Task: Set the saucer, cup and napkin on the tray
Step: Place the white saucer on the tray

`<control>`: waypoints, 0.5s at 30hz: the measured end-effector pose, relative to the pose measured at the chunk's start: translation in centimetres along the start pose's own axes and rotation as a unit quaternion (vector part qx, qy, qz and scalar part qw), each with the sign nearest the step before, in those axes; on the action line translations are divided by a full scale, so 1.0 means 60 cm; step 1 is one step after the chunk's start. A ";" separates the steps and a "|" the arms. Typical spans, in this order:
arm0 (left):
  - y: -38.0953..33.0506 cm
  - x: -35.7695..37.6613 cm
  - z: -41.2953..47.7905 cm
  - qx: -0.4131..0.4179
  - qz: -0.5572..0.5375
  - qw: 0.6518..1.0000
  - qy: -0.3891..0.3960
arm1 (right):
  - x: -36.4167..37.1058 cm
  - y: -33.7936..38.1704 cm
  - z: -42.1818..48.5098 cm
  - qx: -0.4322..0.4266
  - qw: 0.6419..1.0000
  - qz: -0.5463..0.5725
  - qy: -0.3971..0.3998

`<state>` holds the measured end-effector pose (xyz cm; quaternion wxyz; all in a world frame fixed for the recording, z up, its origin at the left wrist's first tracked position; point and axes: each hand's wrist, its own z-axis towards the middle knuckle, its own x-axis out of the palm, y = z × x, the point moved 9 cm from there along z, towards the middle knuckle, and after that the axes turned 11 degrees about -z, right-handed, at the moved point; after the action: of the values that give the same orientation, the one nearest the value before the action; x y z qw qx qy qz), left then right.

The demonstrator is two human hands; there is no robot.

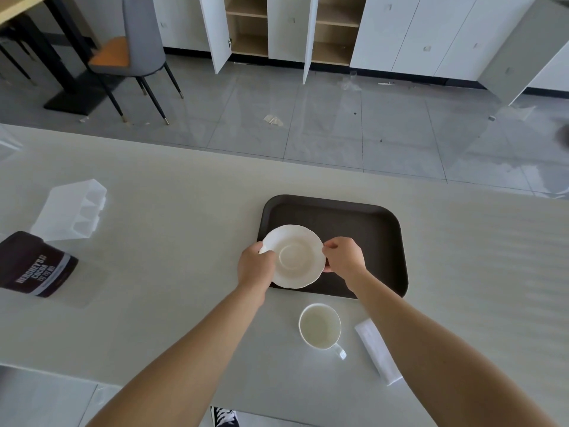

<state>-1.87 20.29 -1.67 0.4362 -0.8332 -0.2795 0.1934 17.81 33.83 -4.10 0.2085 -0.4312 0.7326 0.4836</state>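
Gripping the saucer (297, 257) by opposite rims, my left hand (255, 266) and right hand (344, 257) hold it over the tray (369, 223), frame centre; cup (320, 326) and napkin (377, 349) lie below.

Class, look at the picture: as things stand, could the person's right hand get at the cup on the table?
Probably not at once: the right hand is gripping the saucer over the tray. Once freed, yes; the cup stands uncovered just beneath that forearm.

1. You stand in what looks like an office break room or canteen.
2. White cupboards (400, 35) line the far wall, two doors open on bare wooden shelves.
3. A grey chair (135, 47) sits at a dark-legged table (58, 53) on grey floor tiles.
4. A cocoa pouch (34, 266) lies on your long pale counter (172, 211).
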 end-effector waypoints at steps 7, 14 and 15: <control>-0.008 -0.076 0.014 0.102 0.218 0.969 -0.048 | -0.029 -0.030 -0.043 -0.034 0.999 0.038 -0.006; 0.050 -0.125 0.033 0.161 0.519 0.838 -0.051 | -0.056 -0.077 -0.149 -0.072 0.996 0.048 -0.024; 0.061 -0.125 0.033 0.163 0.529 0.832 -0.049 | -0.055 -0.085 -0.165 -0.076 0.996 0.047 -0.017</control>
<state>-7.70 15.06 -5.19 0.3827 -0.7599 0.2179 0.4782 24.98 25.65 -0.03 0.1647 -0.4026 0.7092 0.5548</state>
